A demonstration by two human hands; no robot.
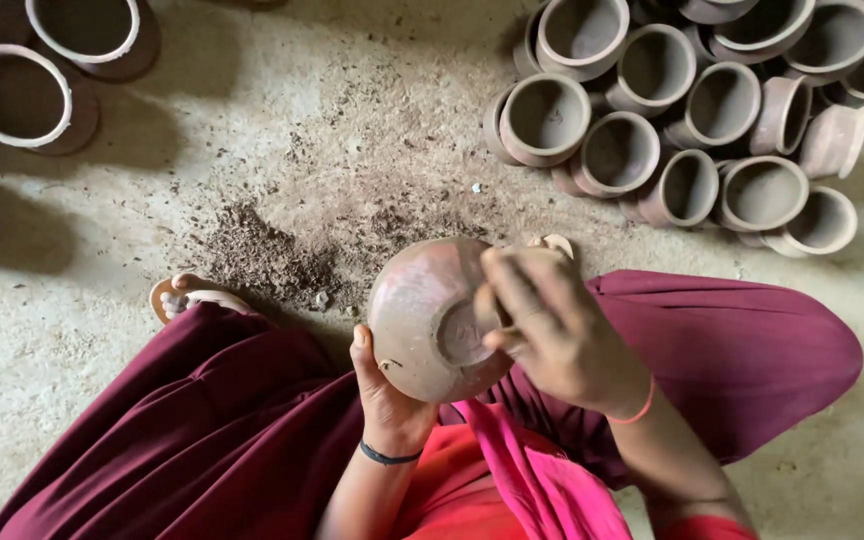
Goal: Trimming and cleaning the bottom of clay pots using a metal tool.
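While it is held bottom-up above the person's lap, a round reddish-brown clay pot [430, 318] sits at the centre of the view, its flat circular base facing the camera. The left hand [384, 392] cups the pot from below, the thumb lying up along its left side and the palm wrapped under its curve, so this hand is closed around the pot. The right hand [544, 322] lies across the pot's right edge and base, knuckles up, fingers curled together and pressed to the clay; it is blurred, and whether it pinches a small tool cannot be told. Each wrist wears a thin band, dark on the left, pink on the right.

Just beyond the pot, a scatter of dark clay shavings [270, 255] lies on the pale sandy floor [72, 330], thickest to the pot's upper left. Past the shavings the floor stretches bare, giving open room ahead and to the left of the pot. Up and to the right of the pot, well apart from it, a heap of unfired clay pots [687, 120] lies packed together, mouths up or tilted. Far to the upper left of the pot stand several larger pots with pale rims [24, 95]. Maroon cloth [202, 430] covers the knees on both sides of the pot, and a sandalled foot [192, 296] shows just left of it.
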